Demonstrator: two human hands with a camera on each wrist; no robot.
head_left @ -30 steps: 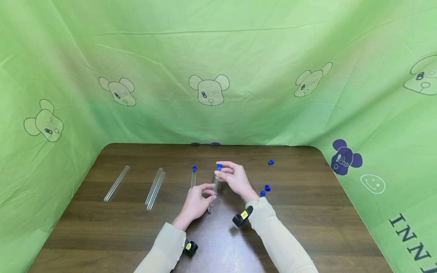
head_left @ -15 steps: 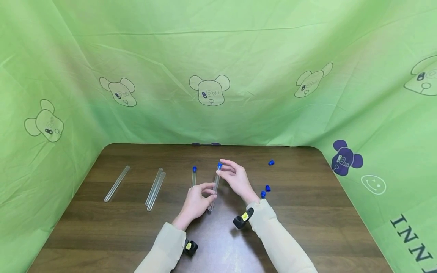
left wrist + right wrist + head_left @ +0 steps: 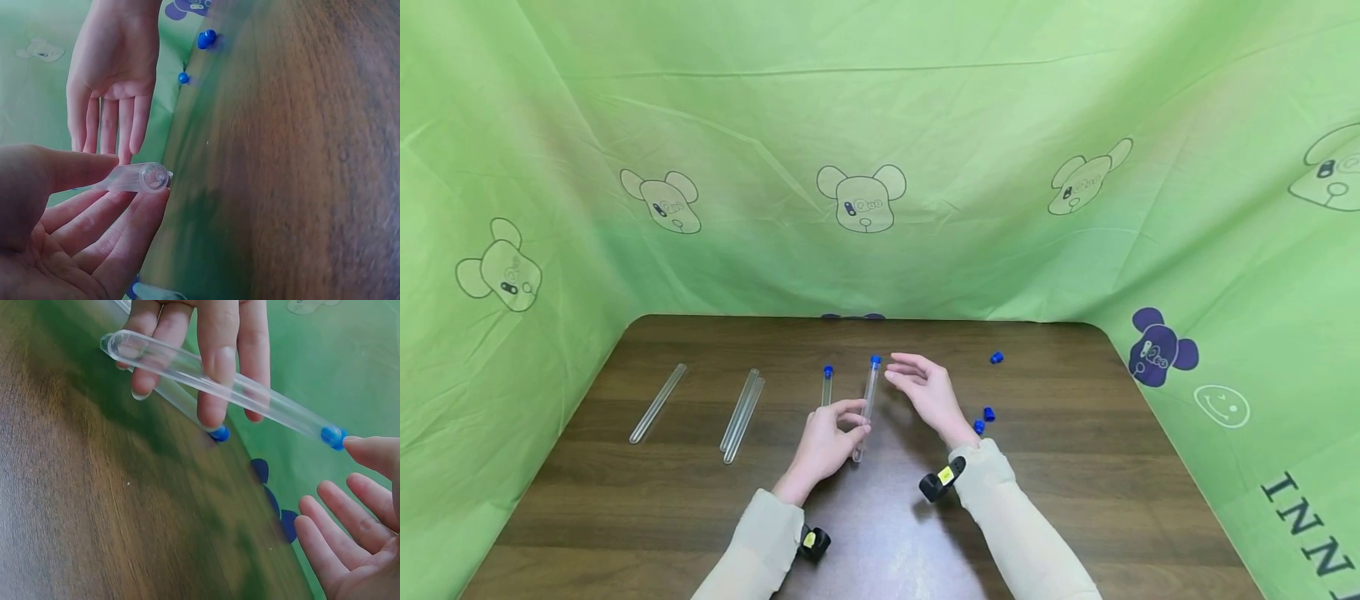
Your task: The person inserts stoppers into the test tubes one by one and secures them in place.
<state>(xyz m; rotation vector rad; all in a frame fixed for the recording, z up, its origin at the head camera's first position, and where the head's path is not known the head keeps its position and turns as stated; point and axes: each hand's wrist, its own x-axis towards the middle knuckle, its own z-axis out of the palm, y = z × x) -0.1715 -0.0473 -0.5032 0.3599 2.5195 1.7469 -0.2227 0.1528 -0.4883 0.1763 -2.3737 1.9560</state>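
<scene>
My left hand [image 3: 823,443] pinches a clear test tube [image 3: 871,390] between thumb and fingers, over the middle of the table. The tube tilts with its rounded end toward me. A blue cap [image 3: 333,437] sits in its far end. Just right of that cap is my right hand [image 3: 929,397], holding nothing, its fingers loosely bent. In the right wrist view its thumb overlaps the cap's edge. Beyond the left hand lies a second capped tube [image 3: 827,388], its near part hidden by that hand.
Farther left on the brown wooden table [image 3: 587,500] lie a single uncapped tube [image 3: 657,405] and two uncapped tubes side by side [image 3: 745,417]. Three loose blue caps lie on the right, one [image 3: 996,357] toward the back. A green printed cloth [image 3: 865,108] surrounds the table.
My right hand has let go of the cap end and moved slightly right. The left hand has shifted a little left with the capped tube.
</scene>
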